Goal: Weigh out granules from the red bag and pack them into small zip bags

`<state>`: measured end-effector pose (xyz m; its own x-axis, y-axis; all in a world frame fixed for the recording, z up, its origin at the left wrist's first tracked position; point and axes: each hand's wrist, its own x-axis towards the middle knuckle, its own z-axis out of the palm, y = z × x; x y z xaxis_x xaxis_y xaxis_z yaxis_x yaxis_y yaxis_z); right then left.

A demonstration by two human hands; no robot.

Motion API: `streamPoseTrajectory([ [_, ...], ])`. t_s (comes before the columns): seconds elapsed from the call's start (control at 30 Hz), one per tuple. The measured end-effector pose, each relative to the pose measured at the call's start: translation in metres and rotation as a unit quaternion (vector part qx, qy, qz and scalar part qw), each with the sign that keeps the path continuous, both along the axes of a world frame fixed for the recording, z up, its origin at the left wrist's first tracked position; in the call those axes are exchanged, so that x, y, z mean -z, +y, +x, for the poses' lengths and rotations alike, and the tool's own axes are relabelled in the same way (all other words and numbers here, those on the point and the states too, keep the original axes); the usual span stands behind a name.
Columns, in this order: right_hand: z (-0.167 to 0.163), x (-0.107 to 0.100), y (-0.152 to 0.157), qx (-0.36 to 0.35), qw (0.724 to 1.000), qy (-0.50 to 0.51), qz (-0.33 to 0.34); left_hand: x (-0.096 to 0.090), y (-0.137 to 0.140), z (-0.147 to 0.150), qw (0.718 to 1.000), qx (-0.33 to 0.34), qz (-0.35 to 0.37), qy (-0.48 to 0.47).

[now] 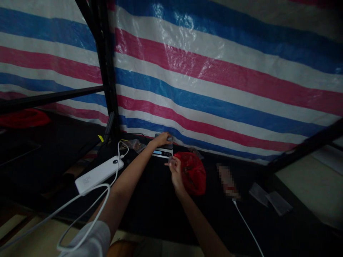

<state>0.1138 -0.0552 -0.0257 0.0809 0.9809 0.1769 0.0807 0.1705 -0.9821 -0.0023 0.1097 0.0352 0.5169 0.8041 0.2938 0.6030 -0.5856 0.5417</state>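
A small digital scale point(162, 152) with a lit display stands near the striped sheet. My left hand point(162, 139) reaches over its pan with the fingers curled down. Whatever those fingers hold is too dark and small to make out. In front of the scale, my right hand point(175, 169) is closed in a pinch around something small and see-through that I cannot name. Right beside that hand sits a red bag point(194, 175) with dark contents. Clear plastic bags point(136, 145) of small reddish-brown pieces lie left of the scale.
A white power bank point(98, 175) with white cables lies left of my left forearm. To the right are a blurred-out phone-like object point(227, 181) on a cable and flat clear bags point(278, 202). A black metal post point(107, 78) rises at the back left.
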Motion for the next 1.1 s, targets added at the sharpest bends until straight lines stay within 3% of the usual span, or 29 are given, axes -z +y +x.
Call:
streamPoseTrajectory([
  [0.13,0.035,0.008,0.016,0.087,0.994,-0.059,0.023,0.012,-0.014,0.001,0.998,-0.030,0.040,-0.025],
  [0.23,0.059,0.007,0.017,0.117,0.986,-0.116,0.027,0.005,-0.036,-0.003,0.987,-0.070,0.106,-0.102],
  [0.33,0.058,0.000,0.010,0.138,0.975,-0.166,0.045,0.001,-0.060,-0.010,0.971,-0.111,0.123,-0.171],
  [0.57,-0.003,-0.002,-0.007,-0.037,0.986,-0.155,0.057,0.037,-0.106,-0.028,0.939,-0.248,0.081,-0.223],
  [0.67,-0.010,0.002,-0.013,-0.081,0.972,-0.212,0.054,0.046,-0.113,-0.031,0.949,-0.231,0.079,-0.198],
  [0.83,0.004,0.001,-0.023,-0.194,0.927,-0.310,0.081,0.046,-0.109,-0.024,0.956,-0.185,0.109,-0.201],
  [0.9,0.008,0.003,-0.018,-0.166,0.933,-0.306,0.086,0.048,-0.106,-0.021,0.952,-0.186,0.113,-0.216],
  [1.0,0.014,0.005,0.000,-0.047,0.949,-0.304,0.072,0.051,-0.104,-0.019,0.943,-0.201,0.111,-0.243],
  [1.1,0.017,0.001,0.022,0.027,0.932,-0.358,0.054,0.051,-0.103,-0.021,0.937,-0.214,0.111,-0.252],
])
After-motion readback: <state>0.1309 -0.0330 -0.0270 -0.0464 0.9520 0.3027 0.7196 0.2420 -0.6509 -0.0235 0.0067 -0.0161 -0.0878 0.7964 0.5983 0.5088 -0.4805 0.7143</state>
